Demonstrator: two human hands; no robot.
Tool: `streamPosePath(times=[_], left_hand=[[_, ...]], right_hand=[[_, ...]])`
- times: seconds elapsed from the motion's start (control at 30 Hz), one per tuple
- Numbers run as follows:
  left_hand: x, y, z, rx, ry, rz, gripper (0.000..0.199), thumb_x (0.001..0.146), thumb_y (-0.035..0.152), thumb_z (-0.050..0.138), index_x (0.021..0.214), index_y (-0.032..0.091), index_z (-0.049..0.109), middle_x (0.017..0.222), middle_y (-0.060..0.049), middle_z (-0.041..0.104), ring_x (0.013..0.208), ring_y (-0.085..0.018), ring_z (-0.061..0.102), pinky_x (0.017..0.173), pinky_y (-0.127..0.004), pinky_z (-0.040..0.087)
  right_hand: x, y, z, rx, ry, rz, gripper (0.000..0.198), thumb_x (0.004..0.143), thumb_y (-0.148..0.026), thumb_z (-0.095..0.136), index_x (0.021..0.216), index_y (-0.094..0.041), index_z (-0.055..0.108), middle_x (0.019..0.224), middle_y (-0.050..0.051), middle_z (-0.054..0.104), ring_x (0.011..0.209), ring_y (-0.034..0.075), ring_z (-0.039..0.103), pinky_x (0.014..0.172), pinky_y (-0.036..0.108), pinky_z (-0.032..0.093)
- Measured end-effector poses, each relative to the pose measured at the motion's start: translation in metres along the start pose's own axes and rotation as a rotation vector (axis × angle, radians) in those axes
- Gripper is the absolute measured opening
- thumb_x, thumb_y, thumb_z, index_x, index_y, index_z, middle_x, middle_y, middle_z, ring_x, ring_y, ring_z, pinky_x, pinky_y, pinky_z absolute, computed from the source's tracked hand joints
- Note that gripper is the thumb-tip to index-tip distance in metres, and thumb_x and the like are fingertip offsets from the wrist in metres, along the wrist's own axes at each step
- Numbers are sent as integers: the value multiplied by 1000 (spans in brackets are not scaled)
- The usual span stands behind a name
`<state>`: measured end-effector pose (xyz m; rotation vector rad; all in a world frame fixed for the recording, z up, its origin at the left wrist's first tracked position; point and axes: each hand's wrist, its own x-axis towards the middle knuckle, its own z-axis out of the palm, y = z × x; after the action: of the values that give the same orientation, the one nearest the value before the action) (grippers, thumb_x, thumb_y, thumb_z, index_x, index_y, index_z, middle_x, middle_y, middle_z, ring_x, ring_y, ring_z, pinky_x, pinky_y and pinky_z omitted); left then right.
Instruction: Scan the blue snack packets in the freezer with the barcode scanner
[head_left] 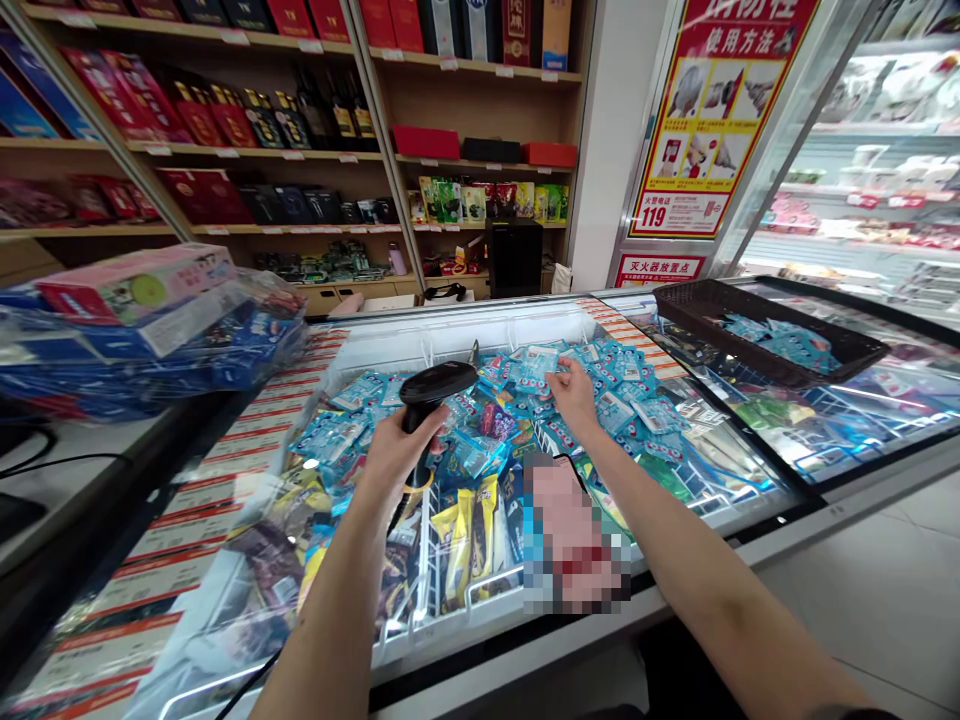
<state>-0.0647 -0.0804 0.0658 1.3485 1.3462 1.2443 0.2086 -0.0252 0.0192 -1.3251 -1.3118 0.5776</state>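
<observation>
— What is seen from the head camera?

— A black scanner [431,395] is held fast in the left hand [397,450], above the open freezer [450,330]. The right hand [574,392] is laid with loose, spread fingers on the blue packets [600,380]; nothing is seen clasped in that grip.

— What could go wrong?

— The scanner's cable [247,685] could be snagged on the freezer's rim, and the wrong packet could be read, so tightly are they heaped.

— And round about?

— A black tray [765,330] of more packets is set on the glass lid to the right; wrapped boxes [142,320] are stacked at the left, crowding that side. Shelves [300,150] stand behind.
</observation>
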Motion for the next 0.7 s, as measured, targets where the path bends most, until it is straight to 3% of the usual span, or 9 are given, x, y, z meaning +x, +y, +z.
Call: streamPosePath(times=[0.27, 0.53, 0.7], left_hand=[[8, -8, -16, -89, 73, -51, 41, 62, 48, 81, 76, 15, 60, 62, 1, 56, 48, -11, 49, 50, -26, 44], [11, -12, -22, -29, 121, -24, 41, 62, 49, 80, 75, 15, 61, 60, 1, 57, 46, -11, 50, 47, -26, 43], [13, -15, -26, 8, 147, -14, 41, 64, 51, 78, 77, 16, 61, 61, 1, 58, 46, -11, 51, 48, -25, 43]], right_hand=[[6, 8, -14, -31, 122, -24, 58, 89, -41, 51, 138, -12, 39, 73, 4, 70, 62, 25, 70, 78, 42, 53], [7, 10, -14, 9, 136, -1, 59, 84, -43, 59, 133, -14, 41, 93, 10, 70, 62, 23, 70, 69, 38, 55], [8, 10, -18, -1, 181, 33, 60, 83, -45, 59, 132, -14, 41, 120, 18, 63, 64, 19, 67, 57, 34, 54]])
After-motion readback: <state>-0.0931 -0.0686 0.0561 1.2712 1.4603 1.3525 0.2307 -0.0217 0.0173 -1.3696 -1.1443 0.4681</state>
